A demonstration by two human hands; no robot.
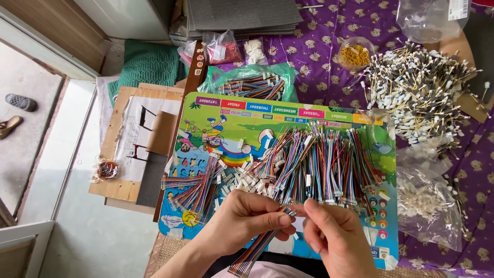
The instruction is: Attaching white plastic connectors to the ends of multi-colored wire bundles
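Observation:
My left hand (247,219) pinches a flat multicoloured ribbon wire (257,247) that trails down towards my lap. My right hand (334,234) meets it at the wire's upper end, fingertips on a small white connector (298,222). Both hands hover over the near edge of a colourful cartoon board (236,118). On the board lie many short multicoloured wire harnesses (319,164) with white connectors, spread in a fan, and a smaller bundle (193,188) at the left.
A heap of white-and-grey tipped wires (422,92) lies on the purple patterned cloth (319,56) at the right. Clear plastic bags (427,201), a green bag of harnesses (252,82), a cup of yellow rubber bands (355,54) and a wooden board (134,144) surround the work area.

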